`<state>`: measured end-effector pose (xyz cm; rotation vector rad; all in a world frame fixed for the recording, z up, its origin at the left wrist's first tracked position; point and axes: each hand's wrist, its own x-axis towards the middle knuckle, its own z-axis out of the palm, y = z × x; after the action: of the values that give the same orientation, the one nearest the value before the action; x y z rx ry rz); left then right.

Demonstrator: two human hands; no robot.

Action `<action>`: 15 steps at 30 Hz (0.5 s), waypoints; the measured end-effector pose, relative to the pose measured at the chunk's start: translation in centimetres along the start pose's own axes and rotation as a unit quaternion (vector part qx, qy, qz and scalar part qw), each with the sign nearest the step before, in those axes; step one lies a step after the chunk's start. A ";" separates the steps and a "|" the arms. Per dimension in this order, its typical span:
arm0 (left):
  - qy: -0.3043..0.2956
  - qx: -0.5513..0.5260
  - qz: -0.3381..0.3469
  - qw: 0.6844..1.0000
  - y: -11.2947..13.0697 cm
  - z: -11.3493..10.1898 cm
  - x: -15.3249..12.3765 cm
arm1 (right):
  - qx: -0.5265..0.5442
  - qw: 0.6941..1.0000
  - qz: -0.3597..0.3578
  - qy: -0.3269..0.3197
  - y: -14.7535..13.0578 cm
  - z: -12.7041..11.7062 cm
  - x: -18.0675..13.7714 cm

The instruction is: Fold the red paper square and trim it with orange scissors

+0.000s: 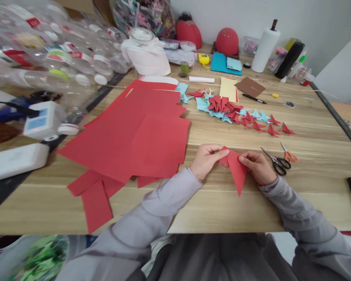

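The folded paper [237,171] is just right of centre in the frame, its point hanging down. The left hand [205,159] has its grip pinched closed on the upper left corner; the right hand [259,168] likewise pinches the right edge. Black scissors [277,160] lie on the table [222,218] beside it, red sheets [134,132] at centre left.
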<state>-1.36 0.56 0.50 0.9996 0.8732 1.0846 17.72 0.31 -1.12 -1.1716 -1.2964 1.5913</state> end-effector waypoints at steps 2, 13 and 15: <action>-0.002 0.043 0.007 0.999 0.0 0.0 -0.1 | -0.030 1.000 -0.009 -0.001 -0.2 0.2 -0.1; -0.047 0.193 0.032 0.980 -0.4 0.5 -0.3 | -0.115 0.990 -0.051 -0.057 -0.1 0.6 -0.6; -0.054 0.206 0.034 0.976 -0.4 0.4 -0.3 | -0.117 0.990 -0.058 -0.049 -0.1 0.6 -0.6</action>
<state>-0.92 0.13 0.25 1.4279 1.0034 0.9122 17.33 -0.44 -0.84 -1.1453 -1.6201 1.4561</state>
